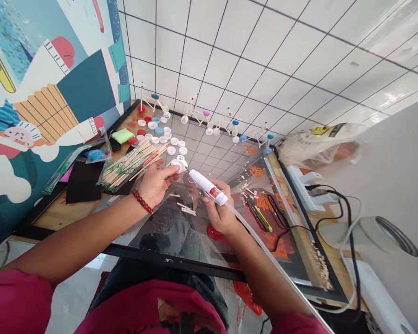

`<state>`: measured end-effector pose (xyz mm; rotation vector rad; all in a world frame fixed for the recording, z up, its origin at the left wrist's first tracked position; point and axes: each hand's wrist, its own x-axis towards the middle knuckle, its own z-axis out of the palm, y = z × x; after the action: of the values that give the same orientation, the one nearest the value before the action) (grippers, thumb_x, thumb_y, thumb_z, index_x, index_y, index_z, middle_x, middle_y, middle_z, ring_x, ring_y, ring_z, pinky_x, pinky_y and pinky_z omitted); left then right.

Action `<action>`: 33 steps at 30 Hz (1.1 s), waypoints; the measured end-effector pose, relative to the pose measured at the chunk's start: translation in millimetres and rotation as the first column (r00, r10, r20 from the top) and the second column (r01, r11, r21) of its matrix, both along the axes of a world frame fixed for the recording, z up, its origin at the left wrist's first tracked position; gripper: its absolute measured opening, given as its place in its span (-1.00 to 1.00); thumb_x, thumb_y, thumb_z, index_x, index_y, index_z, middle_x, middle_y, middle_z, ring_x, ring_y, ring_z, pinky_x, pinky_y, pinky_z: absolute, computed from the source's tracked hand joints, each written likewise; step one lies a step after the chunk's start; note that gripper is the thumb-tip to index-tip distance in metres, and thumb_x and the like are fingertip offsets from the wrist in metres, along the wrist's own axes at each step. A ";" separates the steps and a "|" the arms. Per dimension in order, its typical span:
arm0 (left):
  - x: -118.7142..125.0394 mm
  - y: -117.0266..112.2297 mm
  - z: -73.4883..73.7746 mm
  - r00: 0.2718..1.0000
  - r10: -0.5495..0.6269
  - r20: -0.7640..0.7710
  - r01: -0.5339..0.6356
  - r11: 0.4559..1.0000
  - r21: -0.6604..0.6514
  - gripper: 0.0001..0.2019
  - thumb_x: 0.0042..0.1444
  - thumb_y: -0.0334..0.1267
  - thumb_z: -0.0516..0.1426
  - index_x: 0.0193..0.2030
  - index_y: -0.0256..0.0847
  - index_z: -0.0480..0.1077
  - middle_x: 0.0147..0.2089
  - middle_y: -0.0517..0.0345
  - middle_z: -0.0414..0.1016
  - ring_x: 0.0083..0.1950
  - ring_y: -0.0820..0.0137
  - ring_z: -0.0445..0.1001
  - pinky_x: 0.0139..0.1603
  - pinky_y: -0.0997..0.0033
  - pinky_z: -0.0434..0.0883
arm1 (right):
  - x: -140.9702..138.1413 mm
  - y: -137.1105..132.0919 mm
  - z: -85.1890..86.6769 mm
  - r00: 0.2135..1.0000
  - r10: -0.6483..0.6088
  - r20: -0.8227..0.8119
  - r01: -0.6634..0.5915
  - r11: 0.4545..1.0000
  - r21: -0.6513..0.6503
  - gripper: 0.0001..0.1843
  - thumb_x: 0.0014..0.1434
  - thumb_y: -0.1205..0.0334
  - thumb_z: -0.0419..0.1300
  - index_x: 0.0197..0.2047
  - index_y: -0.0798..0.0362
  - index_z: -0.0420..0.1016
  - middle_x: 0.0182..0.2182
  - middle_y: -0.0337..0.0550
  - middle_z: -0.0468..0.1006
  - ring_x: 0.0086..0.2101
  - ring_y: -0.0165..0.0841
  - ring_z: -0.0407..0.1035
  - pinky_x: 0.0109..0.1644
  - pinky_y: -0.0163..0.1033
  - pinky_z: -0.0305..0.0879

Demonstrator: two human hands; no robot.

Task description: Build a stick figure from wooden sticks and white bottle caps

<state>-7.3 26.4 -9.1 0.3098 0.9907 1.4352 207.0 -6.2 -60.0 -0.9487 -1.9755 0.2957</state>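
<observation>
A white plastic cap (178,164) is pinched in the left hand's (156,183) fingers; a white tube (208,187), probably glue, its red label unreadable, is gripped by the right hand (220,208), both held above the tabletop (52,215).

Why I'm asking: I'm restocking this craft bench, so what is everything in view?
Glue applicator: 1, white with red label, held centrally, long clear rod trailing lower right
Bottle caps: many, white, red and blue, far left of the bench
Stick-and-cap models: 4, pale wood with coloured caps, along the far wall
Wooden sticks: large bundle, pale, in clear wrapping at left
Green pad: 1, green, beyond the sticks
Black sheet: 1, black, left of the sticks
Plastic bag: 1, clear with yellow label, far right
Power strip: 1, white, right side
Cable: 1, black, right side
Left hand: holding a white cap, red bead bracelet on wrist
Right hand: gripping the applicator
</observation>
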 end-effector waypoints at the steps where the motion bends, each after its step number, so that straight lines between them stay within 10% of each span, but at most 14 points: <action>1: 0.1 0.1 -0.1 1.000 0.000 -0.003 0.000 1.000 0.000 -0.54 -0.09 -0.60 0.35 -0.13 -0.19 0.27 -0.32 0.15 0.59 -0.28 0.37 0.61 -0.21 0.39 0.54 | 0.2 -0.2 0.3 1.000 0.004 0.005 -0.004 1.000 0.007 -0.52 0.40 0.06 0.12 0.34 -0.21 0.20 0.08 0.04 0.45 0.04 -0.08 0.42 0.08 0.09 0.42; 33: -0.3 -0.1 5.2 0.999 0.031 0.018 -0.031 0.999 -0.026 -0.63 -0.03 -0.61 0.30 -0.17 -0.21 0.29 -0.35 0.11 0.60 -0.33 0.39 0.62 -0.30 0.46 0.56 | -4.8 0.3 6.8 0.990 -0.009 0.144 -0.009 0.992 0.129 -0.68 0.46 0.07 0.03 0.18 0.00 0.31 -0.04 0.05 0.51 -0.09 -0.11 0.45 -0.05 -0.01 0.46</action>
<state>-7.6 26.4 -3.9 0.2632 1.0025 1.4495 202.2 -6.0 -53.3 -0.9081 -2.0985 0.0994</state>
